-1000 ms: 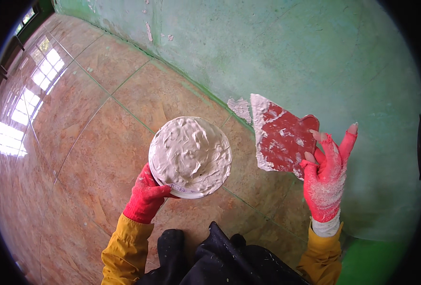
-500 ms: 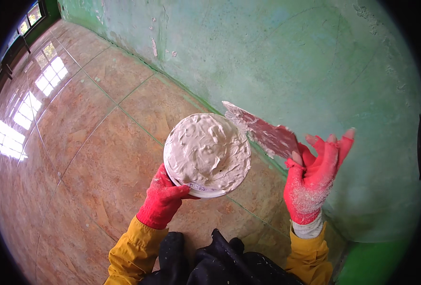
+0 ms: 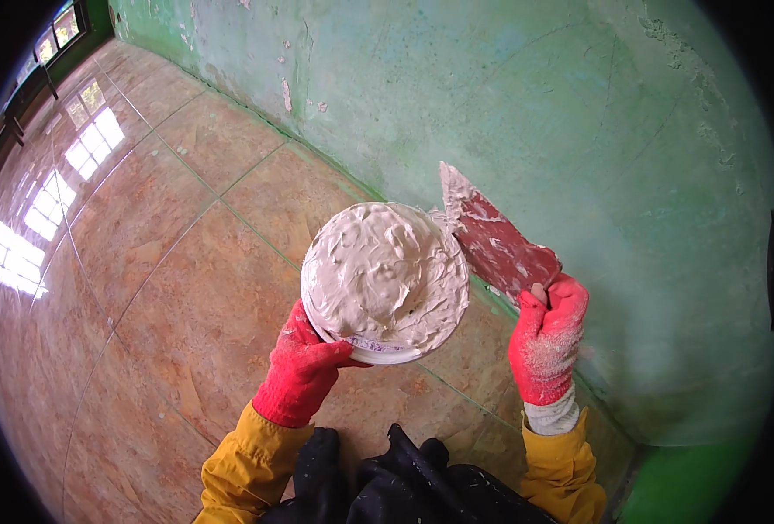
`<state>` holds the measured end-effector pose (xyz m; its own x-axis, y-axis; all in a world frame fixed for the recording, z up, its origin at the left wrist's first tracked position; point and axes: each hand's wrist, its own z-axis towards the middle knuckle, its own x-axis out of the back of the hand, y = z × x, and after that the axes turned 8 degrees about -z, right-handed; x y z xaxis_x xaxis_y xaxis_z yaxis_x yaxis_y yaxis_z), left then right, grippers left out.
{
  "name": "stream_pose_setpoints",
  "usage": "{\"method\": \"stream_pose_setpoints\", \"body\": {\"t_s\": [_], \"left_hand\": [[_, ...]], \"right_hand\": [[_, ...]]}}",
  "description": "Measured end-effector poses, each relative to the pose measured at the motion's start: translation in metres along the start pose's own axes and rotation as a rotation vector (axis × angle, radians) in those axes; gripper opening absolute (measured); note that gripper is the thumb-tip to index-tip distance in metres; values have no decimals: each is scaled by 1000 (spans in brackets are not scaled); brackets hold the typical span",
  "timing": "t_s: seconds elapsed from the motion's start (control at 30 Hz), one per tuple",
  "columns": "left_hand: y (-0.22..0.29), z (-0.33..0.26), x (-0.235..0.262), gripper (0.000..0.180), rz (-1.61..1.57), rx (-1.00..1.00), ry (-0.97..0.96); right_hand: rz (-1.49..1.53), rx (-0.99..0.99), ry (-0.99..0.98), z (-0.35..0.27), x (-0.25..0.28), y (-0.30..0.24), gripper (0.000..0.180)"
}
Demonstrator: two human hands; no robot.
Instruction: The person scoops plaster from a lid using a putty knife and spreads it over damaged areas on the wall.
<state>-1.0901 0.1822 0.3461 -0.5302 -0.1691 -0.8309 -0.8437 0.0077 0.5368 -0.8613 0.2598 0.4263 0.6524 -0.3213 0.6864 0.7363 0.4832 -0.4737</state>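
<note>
Scraper [image 3: 502, 240] and paste-topped disc [image 3: 394, 356] (one each) in two hands [image 3: 300, 371].

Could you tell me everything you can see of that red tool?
The red tool is a flat, broad blade, apparently plastic, smeared with pale paste that coats its left edge most heavily. The right hand grips its near end, holding it tilted before the green wall. Its left edge is beside the paste-topped round container; I can't tell whether they touch.
</note>
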Motion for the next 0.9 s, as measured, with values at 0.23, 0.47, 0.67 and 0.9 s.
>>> {"method": "stream_pose_setpoints", "body": {"t_s": [0.23,0.47,0.67,0.9], "left_hand": [[8,2,-8,72,145,-57,29],[2,12,1,72,88,-59,29],[5,18,4,72,-4,-71,50],[-2,19,5,73,89,-72,47]], "right_hand": [[-103,-22,95,-3,-3,2,20],[134,-2,-35,-6,-9,7,25],[233,-197,-57,-6,-18,10,20],[89,-188,-50,-19,-28,24,16]]}}
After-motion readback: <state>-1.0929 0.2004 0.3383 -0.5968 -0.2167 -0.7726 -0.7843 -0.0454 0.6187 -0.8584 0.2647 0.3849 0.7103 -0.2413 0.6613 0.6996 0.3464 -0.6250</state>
